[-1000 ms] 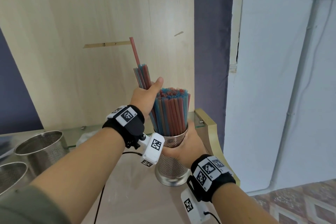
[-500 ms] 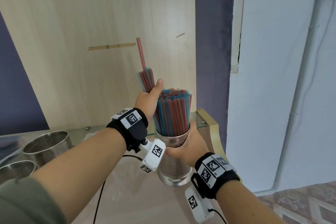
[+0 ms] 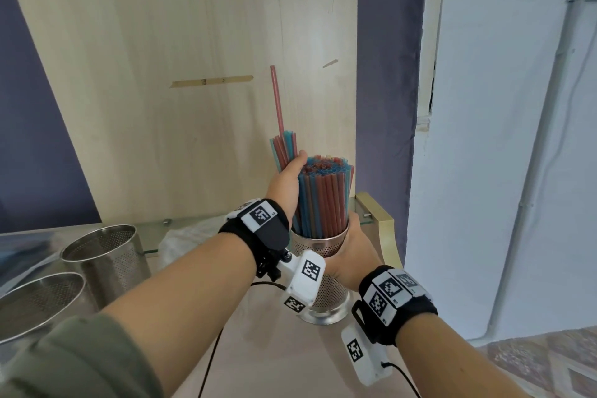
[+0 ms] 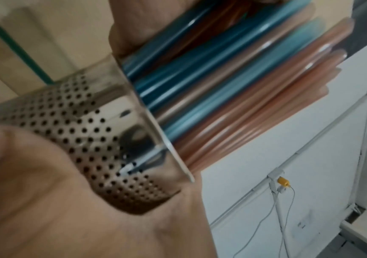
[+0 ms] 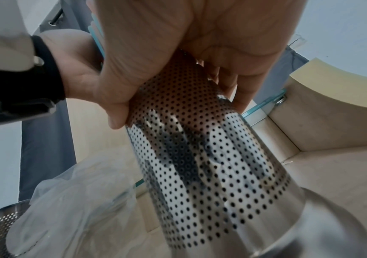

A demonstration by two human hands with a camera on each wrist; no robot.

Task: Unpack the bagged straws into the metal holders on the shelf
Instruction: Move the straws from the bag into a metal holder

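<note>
At the right end of the shelf (image 3: 384, 220), our left hand (image 3: 286, 187) has come lower, its fingers curled round a small bunch of straws (image 3: 284, 147) beside the packed straws already in the metal holder (image 3: 326, 287), so we judge this last bunch is nearly in. Our right hand (image 3: 353, 255) still wraps the holder; we read no brand, only square coded tags on the wristbands.

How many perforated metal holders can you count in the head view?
3: a straw-filled holder gripped by the right hand, an empty holder at left, and another holder at the left edge, partly cropped.
</note>
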